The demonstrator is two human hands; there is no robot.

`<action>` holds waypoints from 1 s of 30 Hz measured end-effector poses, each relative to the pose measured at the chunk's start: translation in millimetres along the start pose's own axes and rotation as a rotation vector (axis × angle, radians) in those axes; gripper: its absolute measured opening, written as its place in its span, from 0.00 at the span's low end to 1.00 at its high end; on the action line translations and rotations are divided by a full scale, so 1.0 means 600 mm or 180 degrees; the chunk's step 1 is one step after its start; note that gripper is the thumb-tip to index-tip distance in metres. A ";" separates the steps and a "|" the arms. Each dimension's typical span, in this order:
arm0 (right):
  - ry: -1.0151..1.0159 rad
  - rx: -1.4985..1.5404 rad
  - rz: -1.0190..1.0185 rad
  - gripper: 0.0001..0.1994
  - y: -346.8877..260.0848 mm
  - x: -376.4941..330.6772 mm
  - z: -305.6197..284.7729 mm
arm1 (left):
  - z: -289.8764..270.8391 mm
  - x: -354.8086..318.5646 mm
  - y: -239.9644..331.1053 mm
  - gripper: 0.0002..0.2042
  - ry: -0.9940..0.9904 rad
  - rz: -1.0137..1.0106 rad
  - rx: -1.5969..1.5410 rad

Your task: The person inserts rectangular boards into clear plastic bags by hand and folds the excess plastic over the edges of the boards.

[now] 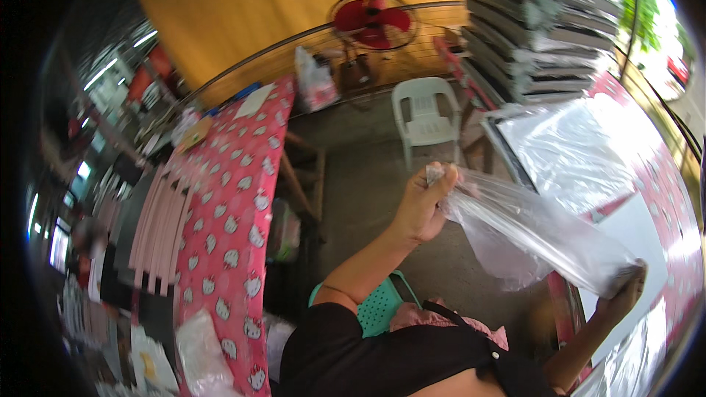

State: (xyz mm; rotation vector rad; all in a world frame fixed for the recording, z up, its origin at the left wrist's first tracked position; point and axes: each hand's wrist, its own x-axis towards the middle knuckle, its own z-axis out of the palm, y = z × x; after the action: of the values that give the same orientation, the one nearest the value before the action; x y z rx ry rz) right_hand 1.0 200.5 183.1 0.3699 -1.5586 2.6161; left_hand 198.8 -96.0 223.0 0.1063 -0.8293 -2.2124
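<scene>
Two tables (228, 198) flank us, each under a red printed cloth; the one right of the bag (529, 231) carries a white sheet (632, 235) and a tall stack of flat dark boards (529, 22). We hold the bag stretched in the air above that sheet: thin, clear, crinkled plastic. Our left hand (425, 202) is clenched on its bunched upper end; our right hand (625, 290) grips the lower end. Pulled harder, such slick film could, we judge, tear or slip free. A white moulded chair (426, 114) stands beyond the bag, with a red fan (373, 20) farther still.
</scene>
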 end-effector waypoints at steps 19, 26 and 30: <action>-0.2452 0.1296 0.0980 0.15 0.080 0.015 0.098 | -0.175 -0.060 0.144 0.06 -0.2745 -0.1050 0.3399; -0.5342 -0.2038 0.0729 0.12 0.115 -0.079 0.149 | -0.086 -0.125 0.165 0.16 -0.0352 -0.0086 -0.1190; -0.5003 -0.1917 0.0710 0.11 0.126 -0.084 0.143 | -0.135 -0.125 0.182 0.17 -0.0729 -0.0840 0.1032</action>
State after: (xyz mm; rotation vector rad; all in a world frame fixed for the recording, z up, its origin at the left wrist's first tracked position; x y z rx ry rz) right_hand 50.4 91.9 145.3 2.5946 -2.5439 1.4755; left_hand 346.2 -142.5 211.2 0.1261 -1.3668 -2.3436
